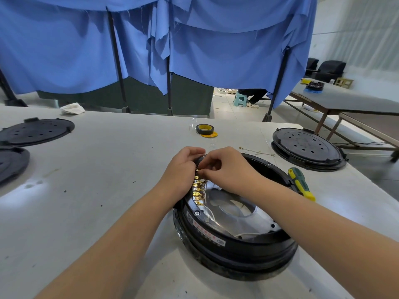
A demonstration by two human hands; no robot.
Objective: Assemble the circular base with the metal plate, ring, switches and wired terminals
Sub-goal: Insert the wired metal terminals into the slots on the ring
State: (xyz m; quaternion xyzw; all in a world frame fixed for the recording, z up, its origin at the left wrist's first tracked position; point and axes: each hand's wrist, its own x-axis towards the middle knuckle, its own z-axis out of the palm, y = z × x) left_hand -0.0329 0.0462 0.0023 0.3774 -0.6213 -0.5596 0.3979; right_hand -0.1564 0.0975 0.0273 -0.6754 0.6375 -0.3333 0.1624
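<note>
The black circular base (pixel 237 253) sits on the table in front of me, with the shiny metal plate (pixel 235 214) inside it. A row of brass terminals (pixel 197 190) with thin white wires runs along its left inner rim. My left hand (pixel 183 167) grips the far-left rim of the base, fingers curled over it. My right hand (pixel 224 167) meets it there, its fingertips pinching something small at the top of the terminal row; the pinched part is hidden by the fingers.
A green and yellow screwdriver (pixel 301 183) lies against the base's right rim. A tape roll (pixel 205 129) lies beyond my hands, and a loose wire (pixel 257 151) to its right. Black round covers lie far left (pixel 35 131), near left (pixel 10 162) and right (pixel 307 147).
</note>
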